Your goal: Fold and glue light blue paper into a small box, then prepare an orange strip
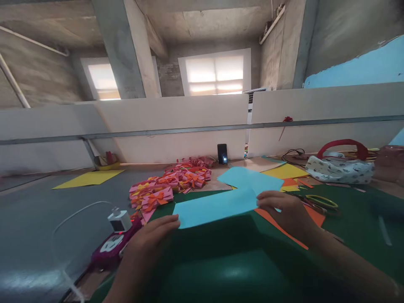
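The desk (164,273) shows grey towards nine o'clock, green under the middle. From the person's place, a purple device (109,249) sits close in at ten, a yellow sheet (88,179) farther out. Pink-and-orange paper bows (172,179) heap at eleven; a phone (222,153) stands at twelve, blue paper (249,178) lies at one, scissors (322,202) and a patterned bag (341,169) at two.

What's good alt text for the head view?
A person's left hand and right hand hold a light-blue sheet by its opposite ends above a green surface. Behind it are another blue sheet and a pile of pink-and-orange pieces; a phone stands upright farther back.
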Tool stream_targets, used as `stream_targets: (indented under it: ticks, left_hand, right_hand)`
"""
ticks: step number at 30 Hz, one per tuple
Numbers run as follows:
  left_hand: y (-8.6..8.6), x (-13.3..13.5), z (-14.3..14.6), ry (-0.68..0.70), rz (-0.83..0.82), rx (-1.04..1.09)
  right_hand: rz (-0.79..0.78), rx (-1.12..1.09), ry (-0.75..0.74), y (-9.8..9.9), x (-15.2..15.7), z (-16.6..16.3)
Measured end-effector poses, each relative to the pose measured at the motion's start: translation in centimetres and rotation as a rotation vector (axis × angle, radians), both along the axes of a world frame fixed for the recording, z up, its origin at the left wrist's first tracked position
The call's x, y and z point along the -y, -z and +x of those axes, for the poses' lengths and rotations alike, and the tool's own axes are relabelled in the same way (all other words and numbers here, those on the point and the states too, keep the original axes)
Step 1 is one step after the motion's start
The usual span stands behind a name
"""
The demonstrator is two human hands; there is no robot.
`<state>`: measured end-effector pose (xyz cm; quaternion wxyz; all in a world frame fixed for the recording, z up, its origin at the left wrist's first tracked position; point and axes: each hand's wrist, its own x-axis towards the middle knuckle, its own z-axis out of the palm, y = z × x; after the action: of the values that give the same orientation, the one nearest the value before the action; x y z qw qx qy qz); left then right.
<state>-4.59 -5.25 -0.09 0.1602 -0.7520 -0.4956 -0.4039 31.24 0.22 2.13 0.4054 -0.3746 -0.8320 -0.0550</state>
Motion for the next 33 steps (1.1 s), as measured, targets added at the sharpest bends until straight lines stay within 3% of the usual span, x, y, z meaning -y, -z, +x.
stream_targets:
  ticks: [4,7,14,19,22,29,33]
  left_hand:
    - [2.2,1.4,-0.4,0.066,-0.132,-0.008]
    - [2.7,1.9,-0.5,0.08,-0.211,-0.034]
    - [2.5,1.8,-0.7,0.137,-0.285,-0.188]
    - [1.2,2.2,0.5,0.082,-0.392,-0.334]
    - [0.3,2.4,1.2,0.06,-0.488,-0.394]
    - [0.2,1.8,0.7,0.135,-0.371,-0.609]
    - [0.3,2.4,2.2,0.066,-0.364,-0.634]
  right_hand:
    - [-0.058,0.156,-0.136,3.5,2.2,0.4]
    - [-0.151,0.216,-0.127,4.7,3.2,0.3]
    - [-0.343,0.299,-0.084,3.9,3.4,-0.1]
    - [-0.42,0.333,-0.109,3.3,3.5,-0.3]
    - [-0.35,0.419,-0.125,3.4,3.4,-0.2]
    - [0.182,0.624,-0.17,4.1,3.2,-0.8]
    - [0.253,0.654,-0.137,4.7,3.2,-0.9]
